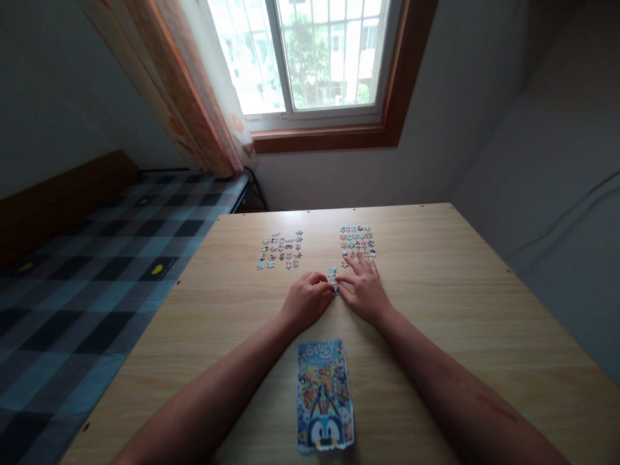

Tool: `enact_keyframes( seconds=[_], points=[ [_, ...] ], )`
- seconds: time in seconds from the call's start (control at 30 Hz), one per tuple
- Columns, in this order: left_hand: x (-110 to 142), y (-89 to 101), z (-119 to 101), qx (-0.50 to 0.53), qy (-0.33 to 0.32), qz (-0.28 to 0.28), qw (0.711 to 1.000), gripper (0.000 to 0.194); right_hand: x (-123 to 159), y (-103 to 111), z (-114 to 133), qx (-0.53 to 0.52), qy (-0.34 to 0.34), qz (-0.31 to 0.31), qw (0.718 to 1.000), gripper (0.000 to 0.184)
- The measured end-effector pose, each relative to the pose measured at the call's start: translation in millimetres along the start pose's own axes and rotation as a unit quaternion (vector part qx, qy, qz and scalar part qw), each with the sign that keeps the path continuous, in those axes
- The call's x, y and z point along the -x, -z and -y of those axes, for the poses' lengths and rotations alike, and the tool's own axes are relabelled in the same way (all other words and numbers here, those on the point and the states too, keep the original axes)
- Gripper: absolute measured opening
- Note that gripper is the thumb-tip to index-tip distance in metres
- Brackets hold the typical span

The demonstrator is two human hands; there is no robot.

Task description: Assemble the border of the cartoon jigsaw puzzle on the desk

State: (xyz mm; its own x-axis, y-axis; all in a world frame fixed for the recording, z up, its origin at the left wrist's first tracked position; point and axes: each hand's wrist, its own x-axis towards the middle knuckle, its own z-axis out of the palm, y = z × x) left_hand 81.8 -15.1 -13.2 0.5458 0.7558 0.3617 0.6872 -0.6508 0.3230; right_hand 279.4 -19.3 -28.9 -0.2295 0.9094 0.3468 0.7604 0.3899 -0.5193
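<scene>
A narrow strip of joined jigsaw puzzle pieces [332, 274] lies on the wooden table between my hands. My left hand [310, 297] is closed at the strip's lower left, its thumb and fingertips pinched by a puzzle piece at the near end. On the other side, my right hand [364, 287] rests with its fingers spread; its thumb and index finger touch the strip's right edge. The outer fingers reach toward the right group of loose puzzle pieces [357, 237]. Another group of loose puzzle pieces [283, 248] is laid in rows at the left.
A picture sheet marked "Bluey" [325, 394] lies on the table [232, 336] between my forearms. Left of the table stands a bed with a checked cover [121, 258]. Beyond are a curtain [188, 97] and a barred window [334, 58].
</scene>
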Motion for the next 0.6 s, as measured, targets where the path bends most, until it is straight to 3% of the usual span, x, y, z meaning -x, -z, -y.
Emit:
enact_keyframes(
  seconds=[0.6],
  points=[
    [0.0, 1.1, -4.3, -0.034, -0.010, -0.001, 0.999, 0.014, 0.3, -0.8, -0.9, -0.007, 0.008, -0.006, 1.000, 0.018]
  ],
)
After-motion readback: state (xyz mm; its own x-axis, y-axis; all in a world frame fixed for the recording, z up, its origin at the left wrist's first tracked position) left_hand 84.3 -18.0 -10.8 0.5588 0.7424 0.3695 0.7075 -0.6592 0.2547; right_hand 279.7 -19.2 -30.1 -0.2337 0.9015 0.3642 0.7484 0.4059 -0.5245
